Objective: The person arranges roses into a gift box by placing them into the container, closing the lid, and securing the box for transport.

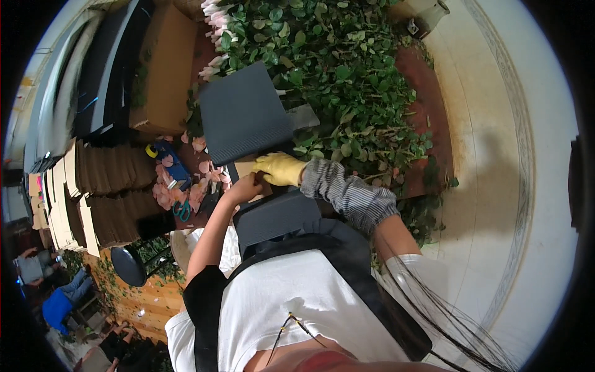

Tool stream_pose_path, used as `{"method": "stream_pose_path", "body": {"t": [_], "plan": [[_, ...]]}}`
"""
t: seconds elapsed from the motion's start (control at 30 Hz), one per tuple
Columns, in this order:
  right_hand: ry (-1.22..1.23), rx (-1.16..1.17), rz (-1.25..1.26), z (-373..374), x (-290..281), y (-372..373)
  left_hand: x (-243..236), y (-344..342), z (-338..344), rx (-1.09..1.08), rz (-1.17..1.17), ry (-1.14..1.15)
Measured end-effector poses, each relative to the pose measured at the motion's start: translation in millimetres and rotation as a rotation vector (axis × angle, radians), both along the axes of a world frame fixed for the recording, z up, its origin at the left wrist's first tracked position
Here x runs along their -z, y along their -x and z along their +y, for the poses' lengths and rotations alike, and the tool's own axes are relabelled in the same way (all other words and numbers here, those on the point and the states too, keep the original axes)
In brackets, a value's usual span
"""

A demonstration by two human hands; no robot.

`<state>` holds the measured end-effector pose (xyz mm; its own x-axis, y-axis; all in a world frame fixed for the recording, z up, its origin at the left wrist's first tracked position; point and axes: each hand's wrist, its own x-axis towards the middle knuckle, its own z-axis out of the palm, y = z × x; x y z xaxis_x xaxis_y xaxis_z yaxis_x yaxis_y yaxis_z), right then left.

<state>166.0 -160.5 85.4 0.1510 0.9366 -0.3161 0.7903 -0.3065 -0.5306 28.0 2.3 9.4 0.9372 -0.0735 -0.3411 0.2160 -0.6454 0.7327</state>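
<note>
My left hand [245,188], bare, has its fingers pinched on the near side of a small brown cardboard piece [245,168]. Right beside it, my right hand [280,170] wears a yellow glove, its fingers bent over the same cardboard. The fingertips are partly hidden, so the exact grip is hard to see. Just beyond both hands lies a dark grey corrugated sheet [243,115], tilted on the table. Another dark grey sheet [276,218] sits close to my body, below the hands. A striped sleeve [344,189] covers my right forearm.
Leafy green stems [347,80] cover the table, with pale pink wrapped heads [215,25] at far left. Pink petals [164,192], a blue tool [173,162] and teal scissors [182,211] lie left. Stacked cardboard [111,167] and a black stool [129,266] stand farther left; people sit beyond.
</note>
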Motion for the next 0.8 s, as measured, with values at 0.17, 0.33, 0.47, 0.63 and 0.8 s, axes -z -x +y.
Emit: {"method": "stream_pose_path", "body": {"t": [0.17, 0.33, 0.47, 0.63, 0.8], "plan": [[-0.33, 0.087, 0.704, -60.2, -59.8, 5.5, -10.6, -4.7, -7.2, -0.107, 0.287, 0.367], [0.277, 0.017, -0.072, -63.4, -34.0, 47.5, -15.5, 4.0, -14.5, -0.058, 0.162, 0.02], [-0.255, -0.058, 1.034, -64.8, -47.1, -33.8, -39.3, 7.5, -15.0, -0.112, 0.292, 0.059], [-0.621, 0.499, 0.085, 9.4, -99.2, -240.1, -38.6, 25.8, -13.7, -0.132, 0.251, 0.153], [-0.058, 0.326, -0.654, 29.7, 29.4, -357.0, -42.8, 13.0, -22.8, -0.152, 0.139, 0.193]]}}
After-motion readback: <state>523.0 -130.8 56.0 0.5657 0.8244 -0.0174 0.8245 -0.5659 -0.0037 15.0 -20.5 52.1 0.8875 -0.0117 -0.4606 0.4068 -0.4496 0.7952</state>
